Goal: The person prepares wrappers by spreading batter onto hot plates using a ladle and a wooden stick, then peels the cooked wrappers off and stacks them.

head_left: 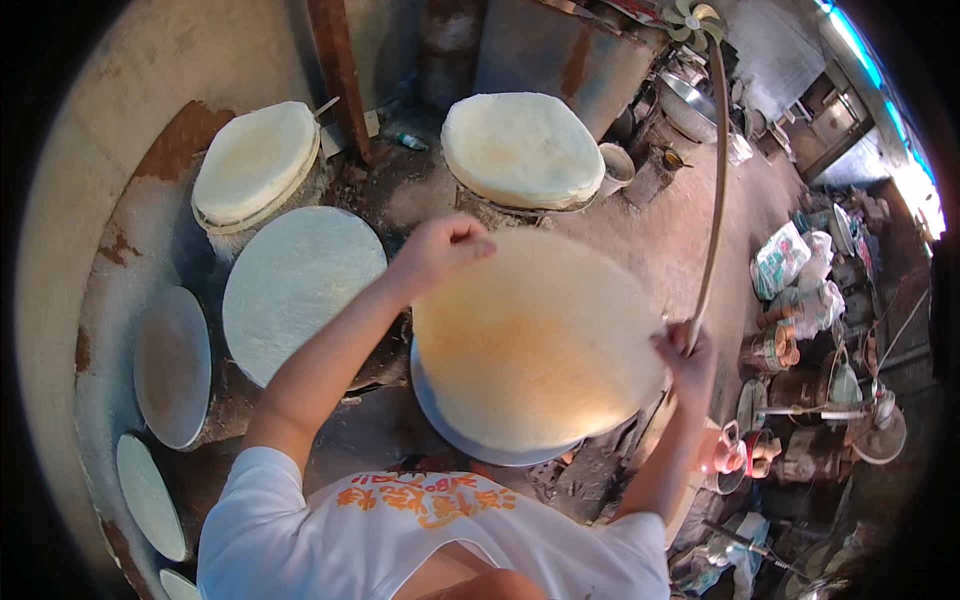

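The left hand (445,248) is closed on the upper left edge of a thin round sheet (535,340), pinching it. The right hand (685,352) grips the sheet's right edge with its fingers closed. The sheet is pale cream with an orange-brown patch and hangs in the centre of the frame, just above a round grey plate (455,425).

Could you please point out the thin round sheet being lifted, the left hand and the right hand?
Sheet (535,340), head view, its browned middle.
Left hand (445,248), head view, knuckles at the sheet's top edge.
Right hand (685,355), head view, back of hand.
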Tool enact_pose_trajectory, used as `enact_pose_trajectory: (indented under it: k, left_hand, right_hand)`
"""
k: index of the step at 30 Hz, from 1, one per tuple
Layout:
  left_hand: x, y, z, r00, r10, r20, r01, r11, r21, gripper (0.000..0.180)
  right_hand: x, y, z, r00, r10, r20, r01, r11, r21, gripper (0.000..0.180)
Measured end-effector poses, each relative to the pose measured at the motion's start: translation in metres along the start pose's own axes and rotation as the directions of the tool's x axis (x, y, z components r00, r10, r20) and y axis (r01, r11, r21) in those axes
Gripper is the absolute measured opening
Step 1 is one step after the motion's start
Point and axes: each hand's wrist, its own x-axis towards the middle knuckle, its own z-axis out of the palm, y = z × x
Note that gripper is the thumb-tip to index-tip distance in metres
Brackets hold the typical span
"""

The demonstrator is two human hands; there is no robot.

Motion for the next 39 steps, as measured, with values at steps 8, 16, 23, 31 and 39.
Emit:
enact_pose_trajectory:
  k: [8,16,23,31,39]
  left_hand:
    - [0.135,0.091,-0.097,0.954,0.264,-0.145,-0.207,0.923,0.324,0.013]
    - [0.183,0.048,-0.101,0.453,0.890,0.043,-0.505,0.217,0.835,0.013]
    - [0.167,-0.131,-0.060,0.844,0.531,-0.079,-0.140,0.360,0.922,0.025]
    - [0.040,-0.109,-0.088,0.993,0.090,-0.078,-0.010,0.717,0.697,0.024]
    - [-0.142,0.067,-0.088,0.989,0.078,-0.126,-0.139,0.774,-0.618,0.092]
  right_hand:
    - [0.212,-0.040,0.067,0.957,-0.284,-0.054,0.262,0.930,-0.256,0.018]
    - [0.280,-0.027,0.101,0.972,-0.186,-0.144,0.227,0.904,0.361,0.009]
    - [0.303,0.154,0.175,0.956,0.147,-0.252,-0.088,0.969,0.232,0.009]
    - [0.315,0.170,0.199,0.974,0.153,-0.166,-0.099,0.950,0.295,0.013]
    - [0.214,0.241,0.162,0.989,-0.144,0.039,0.149,0.968,-0.202,0.016]
